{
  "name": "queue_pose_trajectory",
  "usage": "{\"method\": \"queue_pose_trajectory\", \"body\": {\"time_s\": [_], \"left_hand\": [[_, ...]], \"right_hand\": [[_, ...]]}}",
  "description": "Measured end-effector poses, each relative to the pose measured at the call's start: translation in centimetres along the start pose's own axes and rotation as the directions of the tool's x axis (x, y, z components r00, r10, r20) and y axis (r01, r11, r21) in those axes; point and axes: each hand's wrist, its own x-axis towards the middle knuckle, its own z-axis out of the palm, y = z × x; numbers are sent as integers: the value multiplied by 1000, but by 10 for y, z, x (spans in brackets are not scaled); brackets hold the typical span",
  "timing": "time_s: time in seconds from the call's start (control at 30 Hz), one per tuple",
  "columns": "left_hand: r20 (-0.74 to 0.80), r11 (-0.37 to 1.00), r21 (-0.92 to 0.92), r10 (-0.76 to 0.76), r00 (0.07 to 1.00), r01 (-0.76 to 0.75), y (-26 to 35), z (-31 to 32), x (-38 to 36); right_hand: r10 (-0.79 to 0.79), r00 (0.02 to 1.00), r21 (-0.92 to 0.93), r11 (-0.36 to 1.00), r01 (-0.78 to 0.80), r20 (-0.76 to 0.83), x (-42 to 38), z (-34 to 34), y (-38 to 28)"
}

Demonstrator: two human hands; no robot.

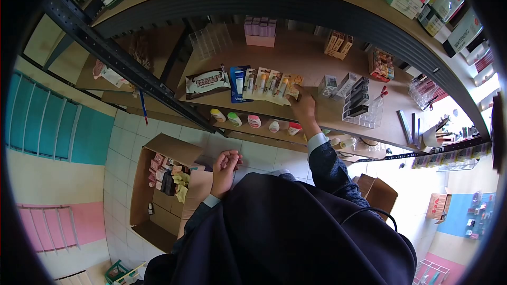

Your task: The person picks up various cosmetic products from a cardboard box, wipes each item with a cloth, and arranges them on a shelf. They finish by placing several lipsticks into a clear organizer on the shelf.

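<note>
My right hand (pixel 303 106) reaches onto the middle shelf, its thumb and index finger apart at the lower right edge of the end lip balm pack (pixel 283 85). That pack lies in an overlapping row of carded lip balms (pixel 262 83). Left of the row are a blue carded tube (pixel 239 85) and a dark pouch lettered "chocolate" (pixel 207 83). My left hand (pixel 226 169) hovers below the shelf edge, fingers curled in loosely, with nothing visible in them. Beneath it, to the left, stands an open cardboard box (pixel 153 208) with assorted small packages.
A clear acrylic organizer (pixel 364 111) and small boxes (pixel 338 85) stand right of my right hand. Colored bottles (pixel 254 121) line the lower shelf. A dark metal upright (pixel 142 71) rises at left, and the upper shelf edge (pixel 274 8) runs overhead. Another carton (pixel 377 192) sits right.
</note>
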Motion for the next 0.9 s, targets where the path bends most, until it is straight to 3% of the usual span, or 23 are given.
{"method": "queue_pose_trajectory", "body": {"time_s": [0.07,0.2,0.27,0.4,0.47,0.5,0.57,0.67,0.77,0.9], "left_hand": [[-2,1000,7,-7,1000,7,1,0,-1],[-9,999,32,-14,1000,14,-1,-2,-1],[-12,999,36,-11,1000,12,-2,-5,-1],[-19,999,46,-5,1000,6,-4,-9,-2],[-24,999,54,0,1000,1,-6,-11,-3],[-30,998,62,5,1000,-3,-6,-12,-3],[-30,998,58,2,1000,0,-6,-13,-4],[-31,998,59,2,1000,0,-6,-15,-6],[-36,999,53,5,999,-3,-7,-17,-6],[-55,999,34,-11,998,13,-5,-19,-8]], "right_hand": [[-94,995,-90,992,91,-38,0,4,7],[-101,993,-113,989,95,-56,1,1,4],[137,988,205,967,-150,74,4,0,3],[112,989,188,974,-128,91,4,2,6],[-87,996,-15,996,86,-14,1,5,9],[-87,996,-15,996,87,-13,0,3,5],[-137,991,-254,958,135,11,-2,-1,-3],[-2,996,-312,949,31,93,-4,-12,-25],[6,994,-441,896,45,112,-5,-15,-26],[-71,996,-398,913,89,61,-10,-20,-27]]}}
